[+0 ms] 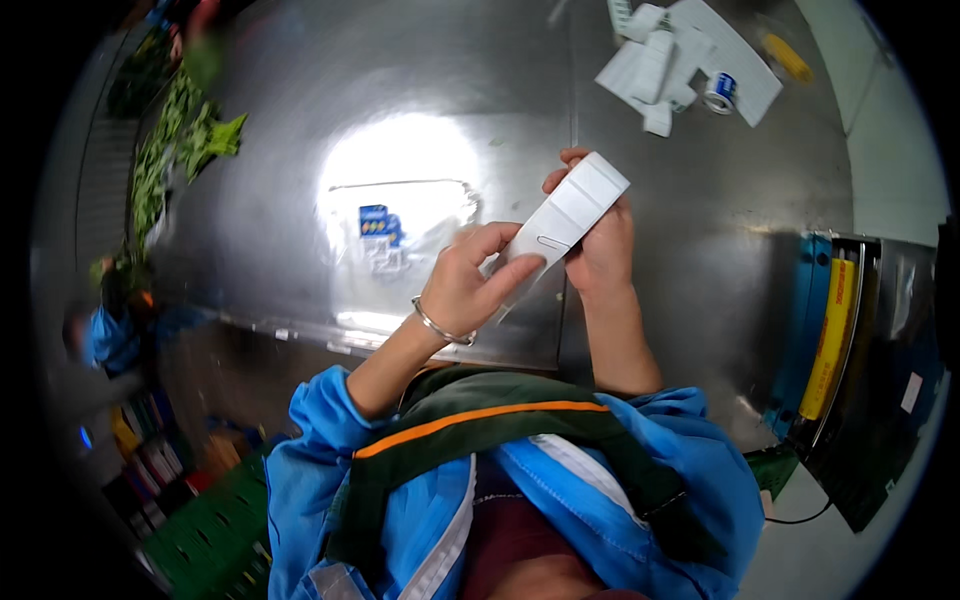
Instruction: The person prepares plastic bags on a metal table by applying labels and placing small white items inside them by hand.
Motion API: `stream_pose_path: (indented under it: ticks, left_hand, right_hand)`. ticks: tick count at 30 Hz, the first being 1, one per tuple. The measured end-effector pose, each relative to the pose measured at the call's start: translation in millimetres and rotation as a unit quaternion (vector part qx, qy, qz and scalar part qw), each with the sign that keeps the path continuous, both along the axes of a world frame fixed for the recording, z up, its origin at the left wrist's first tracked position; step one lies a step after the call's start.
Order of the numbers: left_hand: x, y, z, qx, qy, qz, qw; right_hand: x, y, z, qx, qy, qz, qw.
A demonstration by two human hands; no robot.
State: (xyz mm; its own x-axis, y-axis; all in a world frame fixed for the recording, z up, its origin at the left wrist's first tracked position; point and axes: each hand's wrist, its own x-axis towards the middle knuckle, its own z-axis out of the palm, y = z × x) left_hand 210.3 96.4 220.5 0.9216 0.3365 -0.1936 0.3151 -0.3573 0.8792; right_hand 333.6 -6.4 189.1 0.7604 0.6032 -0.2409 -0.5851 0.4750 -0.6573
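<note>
A strip of white paper labels (588, 192) is held slantwise in front of me over the metal table. My left hand (468, 283), with a silver bangle at its wrist, pinches the strip's lower end between thumb and fingers. Under and behind the strip, my right hand (607, 243) grips it, its fingertips showing past the far left edge. A small oval outline, like a paper clip, lies on the strip by my left thumb. Flat on the table left of my hands rests a clear plastic bag (425, 243) with a blue printed patch; glare covers part of it.
White papers (740, 55), a small blue-and-white can-shaped thing (720, 92) and a yellow item (788, 58) lie at the far right. Green leafy stalks (165, 150) line the left side, near another person's blue sleeve (112, 340). Blue and yellow binders (828, 340) stand right; a green crate (205, 535) sits lower left.
</note>
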Motion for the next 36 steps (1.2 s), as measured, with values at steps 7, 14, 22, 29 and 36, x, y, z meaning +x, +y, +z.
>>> stream_pose_path:
  ticks: [7, 14, 22, 29, 36]
  left_hand:
    - [-102.6, 3.2, -5.0, -0.141, -0.117, 0.249, 0.951]
    - [-181.5, 13.8, 0.0, -0.035, -0.116, 0.259, 0.958]
    - [-275.8, 45.9, -21.2, -0.091, -0.148, 0.411, 0.895]
    - [-347.9, 116.5, 0.8, -0.227, -0.211, 0.334, 0.89]
    - [-423.8, 153.5, 15.4, -0.265, -0.304, 0.497, 0.768]
  right_hand:
    - [-85.5, 17.2, 18.8, -0.031, -0.055, 0.259, 0.964]
    - [-156.3, 50.2, 25.2, -0.16, -0.142, 0.374, 0.903]
    - [-206.8, 60.2, 15.2, -0.227, -0.261, 0.468, 0.813]
    - [-290.5, 139.4, 26.2, -0.13, -0.24, 0.408, 0.871]
    - [-358.6, 219.2, 55.1, -0.183, -0.303, 0.502, 0.789]
